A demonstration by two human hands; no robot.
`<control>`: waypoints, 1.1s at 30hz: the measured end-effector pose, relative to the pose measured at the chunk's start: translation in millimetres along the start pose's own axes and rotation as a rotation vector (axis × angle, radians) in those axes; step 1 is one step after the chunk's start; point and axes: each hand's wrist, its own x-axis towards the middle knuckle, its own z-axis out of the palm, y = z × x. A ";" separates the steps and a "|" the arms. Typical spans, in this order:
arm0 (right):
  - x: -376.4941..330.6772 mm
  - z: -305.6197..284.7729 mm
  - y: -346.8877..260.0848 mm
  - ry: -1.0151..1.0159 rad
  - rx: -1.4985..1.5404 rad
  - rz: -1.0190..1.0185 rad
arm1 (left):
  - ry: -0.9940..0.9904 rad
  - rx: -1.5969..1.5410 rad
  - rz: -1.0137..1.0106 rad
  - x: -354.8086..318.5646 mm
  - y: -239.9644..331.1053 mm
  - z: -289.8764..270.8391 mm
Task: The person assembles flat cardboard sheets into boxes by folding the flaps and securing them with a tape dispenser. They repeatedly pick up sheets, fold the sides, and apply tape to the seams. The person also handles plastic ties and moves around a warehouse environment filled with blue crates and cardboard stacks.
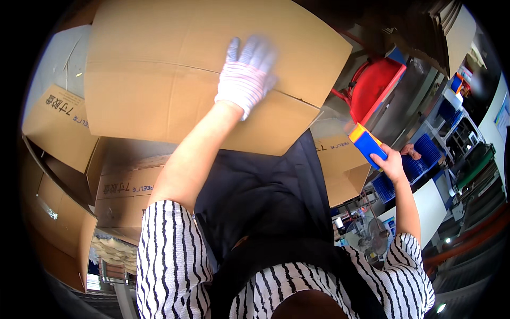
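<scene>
Left hand (245, 74), gloved, fingers spread flat, presses on the big cardboard box (175, 74) straight ahead; box's long axis runs left-right, seam under the palm. Right hand (390, 162), bare, is out to the right, well apart from the box, closed around a blue-and-yellow tape dispenser (365, 142). More printed boxes (58, 125) lie lower left; red stool (374, 85) sits beyond the right hand.

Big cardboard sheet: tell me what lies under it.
Under the cardboard sheet, open cartons and a dark apron show past its edges. The gloved left hand presses on top. What lies beneath its middle is covered.
</scene>
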 end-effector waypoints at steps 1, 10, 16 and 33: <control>4.9 3.1 -3.5 0.003 -0.022 0.002 | 0.012 -0.008 0.007 1.8 6.8 4.9; 133.0 159.9 -99.5 0.085 0.036 0.146 | 0.021 0.050 -0.008 7.1 10.7 41.5; 163.3 199.7 -86.1 -0.005 0.435 0.071 | 0.005 0.090 -0.006 -2.9 -12.4 48.5; 184.3 171.0 -188.8 0.626 1.512 0.470 | -0.030 0.138 0.022 -36.4 -135.8 -15.3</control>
